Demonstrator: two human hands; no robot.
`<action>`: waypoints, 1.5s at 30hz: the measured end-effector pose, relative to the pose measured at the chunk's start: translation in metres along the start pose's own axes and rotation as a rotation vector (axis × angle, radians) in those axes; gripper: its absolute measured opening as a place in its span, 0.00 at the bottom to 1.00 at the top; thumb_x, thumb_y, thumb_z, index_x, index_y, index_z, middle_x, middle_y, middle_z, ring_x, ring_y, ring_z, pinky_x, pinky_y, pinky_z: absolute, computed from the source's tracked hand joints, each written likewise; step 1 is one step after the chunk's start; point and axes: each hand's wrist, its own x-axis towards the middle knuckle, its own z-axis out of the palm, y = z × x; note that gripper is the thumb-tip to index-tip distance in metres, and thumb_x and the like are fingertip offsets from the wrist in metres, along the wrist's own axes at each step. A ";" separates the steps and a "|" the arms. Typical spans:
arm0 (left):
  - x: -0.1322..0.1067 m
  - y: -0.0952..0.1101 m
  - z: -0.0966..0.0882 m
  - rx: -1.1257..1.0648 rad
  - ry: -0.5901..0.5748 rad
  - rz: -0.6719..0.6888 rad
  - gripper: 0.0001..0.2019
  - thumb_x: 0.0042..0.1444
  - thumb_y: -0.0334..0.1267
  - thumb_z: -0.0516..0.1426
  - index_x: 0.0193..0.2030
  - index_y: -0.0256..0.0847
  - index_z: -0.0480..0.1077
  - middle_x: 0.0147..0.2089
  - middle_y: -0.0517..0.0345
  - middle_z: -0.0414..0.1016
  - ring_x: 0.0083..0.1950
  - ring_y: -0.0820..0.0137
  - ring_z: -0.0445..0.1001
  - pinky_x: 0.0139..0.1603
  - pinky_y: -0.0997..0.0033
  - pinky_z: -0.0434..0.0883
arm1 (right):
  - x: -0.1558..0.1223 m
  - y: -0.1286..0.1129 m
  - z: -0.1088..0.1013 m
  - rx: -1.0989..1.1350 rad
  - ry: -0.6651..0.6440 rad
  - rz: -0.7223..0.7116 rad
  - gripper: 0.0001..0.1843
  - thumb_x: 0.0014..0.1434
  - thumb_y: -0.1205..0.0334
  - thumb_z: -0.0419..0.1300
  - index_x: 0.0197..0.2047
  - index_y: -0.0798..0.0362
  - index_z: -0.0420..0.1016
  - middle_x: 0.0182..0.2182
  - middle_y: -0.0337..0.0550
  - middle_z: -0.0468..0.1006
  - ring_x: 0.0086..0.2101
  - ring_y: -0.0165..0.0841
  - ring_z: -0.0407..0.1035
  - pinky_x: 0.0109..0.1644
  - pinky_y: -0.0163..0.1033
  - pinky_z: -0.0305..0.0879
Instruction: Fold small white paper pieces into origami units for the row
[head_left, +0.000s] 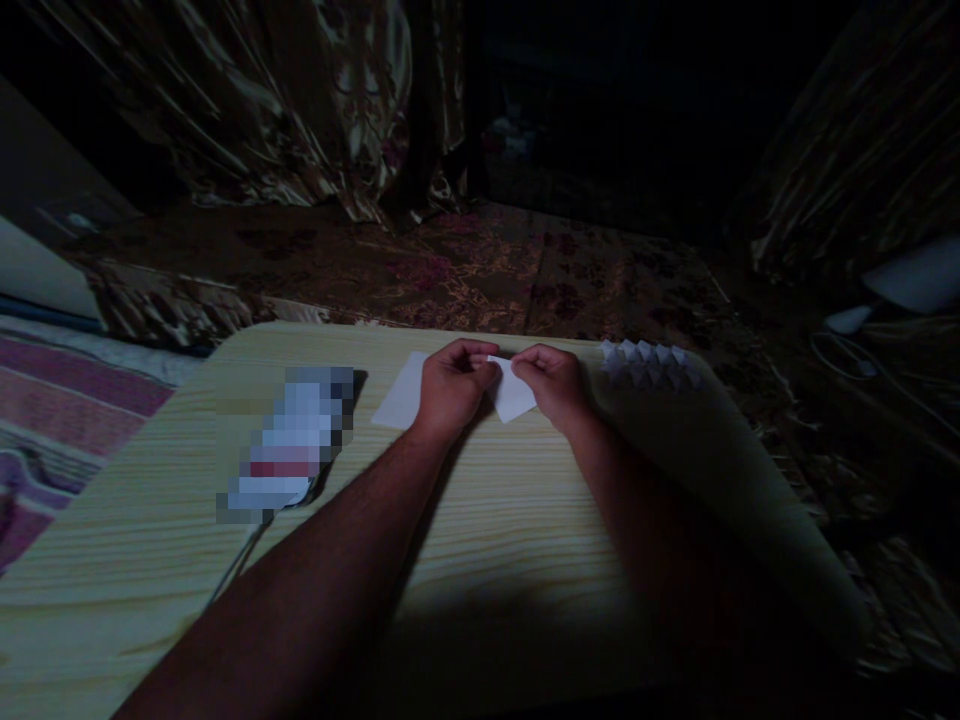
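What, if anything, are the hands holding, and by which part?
A small white paper, by its upper part: left hand at the left side, right hand at the right.

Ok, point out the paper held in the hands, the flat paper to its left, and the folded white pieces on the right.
Held paper (513,392): head view, middle of its visible face.
Flat paper (400,393): head view, middle of its uncovered part.
Folded white pieces (651,366): head view, middle of the cluster.

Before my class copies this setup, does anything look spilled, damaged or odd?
In this dim view, nothing looks spilled or damaged on the table. Only the object at left stands out: it shows as coarse pixel blocks, hiding its details. The white pieces at right sit in tidy rows.
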 end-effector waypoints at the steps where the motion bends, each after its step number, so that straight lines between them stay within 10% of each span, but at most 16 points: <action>1: 0.000 0.000 0.000 -0.007 -0.008 0.000 0.14 0.41 0.34 0.64 0.38 0.37 0.76 0.30 0.57 0.76 0.28 0.75 0.70 0.30 0.75 0.67 | 0.000 0.001 0.000 -0.010 -0.005 -0.010 0.08 0.46 0.59 0.61 0.28 0.55 0.74 0.21 0.36 0.73 0.21 0.27 0.64 0.24 0.32 0.57; 45: 0.001 0.000 0.001 -0.040 0.013 -0.009 0.12 0.42 0.35 0.64 0.36 0.38 0.70 0.22 0.63 0.71 0.21 0.76 0.65 0.25 0.75 0.63 | 0.001 -0.002 -0.003 -0.054 0.029 0.021 0.05 0.44 0.61 0.59 0.23 0.53 0.69 0.16 0.33 0.66 0.19 0.27 0.60 0.21 0.32 0.53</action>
